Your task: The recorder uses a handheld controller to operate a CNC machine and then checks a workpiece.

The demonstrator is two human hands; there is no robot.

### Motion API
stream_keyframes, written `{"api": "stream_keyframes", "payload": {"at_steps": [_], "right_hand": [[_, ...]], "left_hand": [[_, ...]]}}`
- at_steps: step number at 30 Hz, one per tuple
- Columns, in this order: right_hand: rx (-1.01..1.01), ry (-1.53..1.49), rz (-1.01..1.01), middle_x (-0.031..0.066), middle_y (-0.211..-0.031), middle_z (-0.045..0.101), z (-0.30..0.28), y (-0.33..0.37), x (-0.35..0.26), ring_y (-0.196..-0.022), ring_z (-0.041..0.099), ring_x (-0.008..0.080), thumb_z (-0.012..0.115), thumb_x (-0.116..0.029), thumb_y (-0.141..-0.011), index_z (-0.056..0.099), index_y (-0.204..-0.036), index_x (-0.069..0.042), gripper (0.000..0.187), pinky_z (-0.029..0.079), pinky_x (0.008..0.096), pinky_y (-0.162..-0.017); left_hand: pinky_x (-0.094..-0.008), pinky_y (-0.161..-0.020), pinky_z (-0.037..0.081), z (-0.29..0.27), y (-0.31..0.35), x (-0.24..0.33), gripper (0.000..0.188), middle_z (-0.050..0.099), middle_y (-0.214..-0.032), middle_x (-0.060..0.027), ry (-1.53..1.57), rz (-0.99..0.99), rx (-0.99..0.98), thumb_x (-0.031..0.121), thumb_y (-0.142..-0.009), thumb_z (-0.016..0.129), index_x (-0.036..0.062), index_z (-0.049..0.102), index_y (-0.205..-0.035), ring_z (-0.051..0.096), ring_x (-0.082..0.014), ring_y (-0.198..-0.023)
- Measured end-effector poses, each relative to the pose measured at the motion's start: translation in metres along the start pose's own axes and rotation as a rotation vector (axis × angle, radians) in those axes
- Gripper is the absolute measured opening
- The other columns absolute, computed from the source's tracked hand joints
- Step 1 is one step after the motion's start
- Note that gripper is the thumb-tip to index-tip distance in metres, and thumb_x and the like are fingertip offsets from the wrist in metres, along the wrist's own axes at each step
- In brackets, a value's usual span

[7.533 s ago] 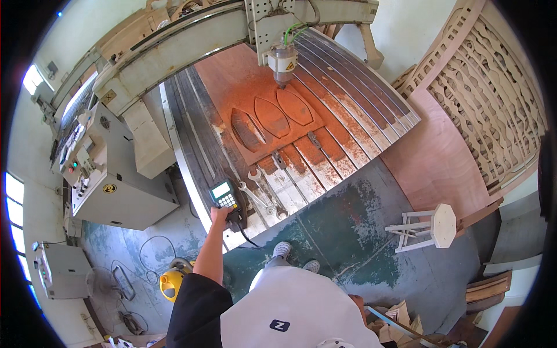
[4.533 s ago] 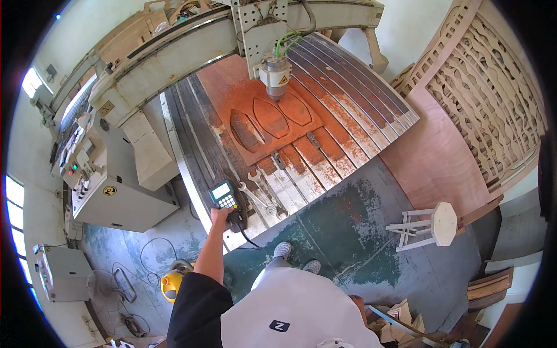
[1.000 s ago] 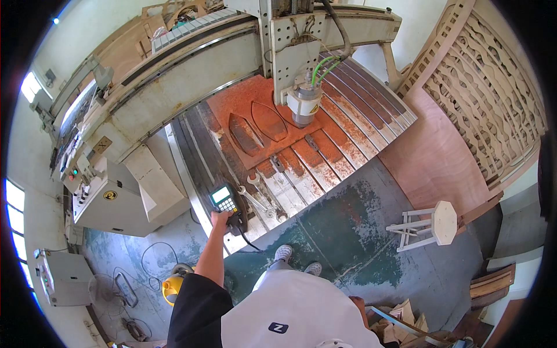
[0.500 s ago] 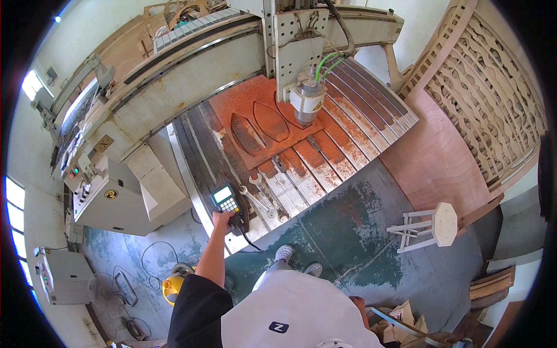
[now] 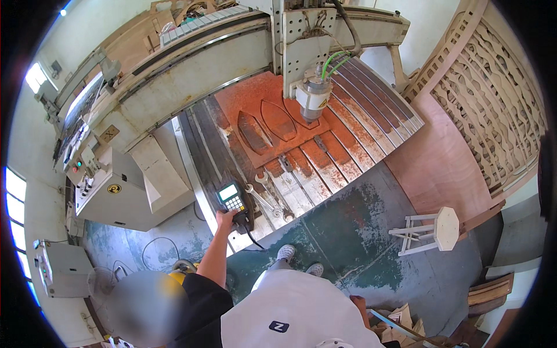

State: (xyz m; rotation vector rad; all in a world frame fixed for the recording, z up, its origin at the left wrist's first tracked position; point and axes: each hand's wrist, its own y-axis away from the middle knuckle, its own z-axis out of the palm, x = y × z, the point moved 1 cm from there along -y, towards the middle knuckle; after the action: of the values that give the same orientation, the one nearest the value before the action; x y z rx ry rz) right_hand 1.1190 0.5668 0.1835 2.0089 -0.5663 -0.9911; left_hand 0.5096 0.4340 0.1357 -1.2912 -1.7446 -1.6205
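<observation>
My left hand (image 5: 225, 219) grips the lower end of a handheld keypad controller (image 5: 232, 198) with a lit screen, at the near left corner of a CNC router's slotted bed (image 5: 203, 145). A black cable (image 5: 251, 236) runs from the controller. Beside it lie metal wrenches (image 5: 264, 200). Farther back, an orange-red board (image 5: 246, 95) with leaf-shaped cut outlines lies under the router's spindle (image 5: 313, 95), with red dust around it. My right hand (image 5: 359, 303) hangs low by my side, partly hidden by my white apron; its fingers cannot be made out.
A grey control cabinet (image 5: 119, 194) stands left of the bed. On the right are a white stool (image 5: 445, 229) and a large cut-out wooden panel (image 5: 487, 98). Wood scraps (image 5: 400, 319) lie behind my right side. A blurred rounded shape (image 5: 148, 307) fills the lower left.
The view has shifted slightly, so the machine sits a little farther right. A blurred rounded shape has come in at lower left, over the yellow object. My left hand stays on the controller.
</observation>
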Motion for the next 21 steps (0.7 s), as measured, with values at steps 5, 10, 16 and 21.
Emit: {"api": "stream_keyframes", "payload": {"at_steps": [5,10,16,21], "right_hand": [[-0.078,0.006,-0.046,0.0118,-0.071,0.060,-0.005,-0.015,0.001,-0.056,0.059,0.0197,0.058,-0.016,-0.080,0.057,-0.097,0.004,0.026,0.042,0.0290,-0.041],[-0.314,0.123,-0.267,0.0127,-0.069,0.061,-0.012,-0.067,-0.006,-0.060,0.060,0.0232,0.059,-0.018,-0.077,0.060,-0.088,0.001,0.022,0.045,0.0341,-0.048],[-0.400,0.821,-1.568,0.0161,-0.070,0.061,-0.062,-0.252,0.016,-0.062,0.060,0.0319,0.058,-0.015,-0.074,0.059,-0.073,-0.002,0.013,0.047,0.0424,-0.053],[-0.393,0.674,-0.131,0.0101,-0.057,0.055,-0.006,-0.202,-0.104,-0.048,0.059,0.0241,0.053,-0.006,-0.081,0.054,-0.084,-0.002,0.005,0.044,0.0358,-0.037]], "left_hand": [[-0.0373,-0.062,0.048,-0.008,0.037,-0.006,0.029,0.061,-0.077,-0.0160,-0.202,0.203,0.530,0.020,-0.073,0.068,-0.0024,0.055,-0.087,0.060,-0.0241,-0.069],[-0.0353,-0.060,0.048,-0.045,0.103,-0.052,0.009,0.062,-0.069,-0.0171,-0.195,0.437,0.656,0.001,-0.072,0.057,0.0003,0.060,-0.081,0.061,-0.0265,-0.062],[-0.0407,-0.069,0.048,-0.061,0.242,-0.137,0.015,0.063,-0.079,-0.0197,-0.268,0.184,0.641,0.010,-0.076,0.059,0.0006,0.062,-0.086,0.062,-0.0337,-0.075],[-0.0406,-0.072,0.049,-0.104,0.388,-0.263,0.017,0.064,-0.083,-0.0188,-0.179,-0.163,0.871,0.014,-0.077,0.057,0.0002,0.064,-0.084,0.063,-0.0332,-0.079]]}}
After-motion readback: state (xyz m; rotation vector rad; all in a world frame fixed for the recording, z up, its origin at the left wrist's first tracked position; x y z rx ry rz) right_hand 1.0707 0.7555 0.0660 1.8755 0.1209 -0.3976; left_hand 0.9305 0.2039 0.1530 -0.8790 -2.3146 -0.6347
